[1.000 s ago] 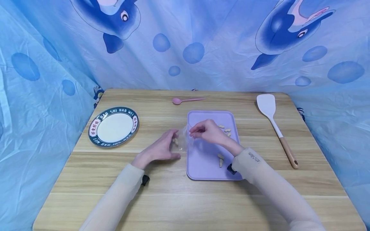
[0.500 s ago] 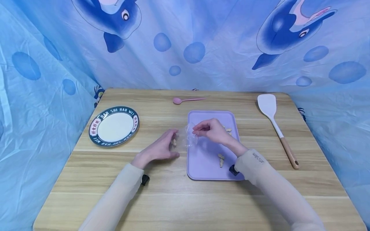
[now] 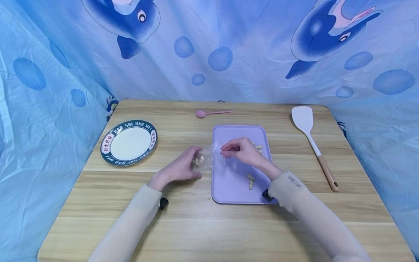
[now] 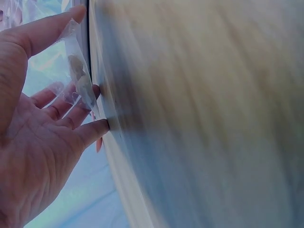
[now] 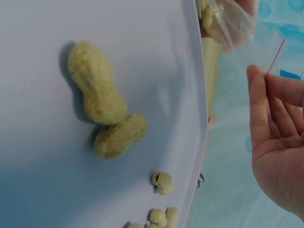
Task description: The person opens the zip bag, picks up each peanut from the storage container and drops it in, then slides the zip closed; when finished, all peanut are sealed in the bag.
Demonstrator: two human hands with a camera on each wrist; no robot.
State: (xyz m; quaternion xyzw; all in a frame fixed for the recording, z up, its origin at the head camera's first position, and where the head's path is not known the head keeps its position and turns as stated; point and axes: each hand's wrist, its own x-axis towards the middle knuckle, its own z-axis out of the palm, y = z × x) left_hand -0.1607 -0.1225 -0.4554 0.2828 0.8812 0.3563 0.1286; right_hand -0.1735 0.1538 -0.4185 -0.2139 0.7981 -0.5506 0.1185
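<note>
A clear zip bag (image 3: 206, 160) spans from the wooden table to over the left part of a lilac tray (image 3: 230, 189). Several peanuts (image 4: 80, 80) lie in its lower end, between the spread thumb and fingers of my left hand (image 3: 178, 168). In the left wrist view those fingers stay mostly straight beside the plastic. My right hand (image 3: 242, 150) pinches the bag's mouth between thumb and forefinger, above the tray. A red seal line (image 5: 276, 57) runs by these fingertips in the right wrist view. Loose peanuts (image 5: 97, 85) rest on the tray, some partly hidden behind the right hand.
A white plate (image 3: 129, 143) with a dark green rim stands on the left. Behind the tray lies a pink spoon (image 3: 214, 113). To the right is a white spatula (image 3: 311, 142) with a wooden handle. A blue dolphin-print curtain (image 3: 252, 72) closes off the back and sides.
My right hand has drawn the bag's mouth a little to the right over the tray, then dipped slightly. The left hand has barely shifted, and more peanuts show in the bag.
</note>
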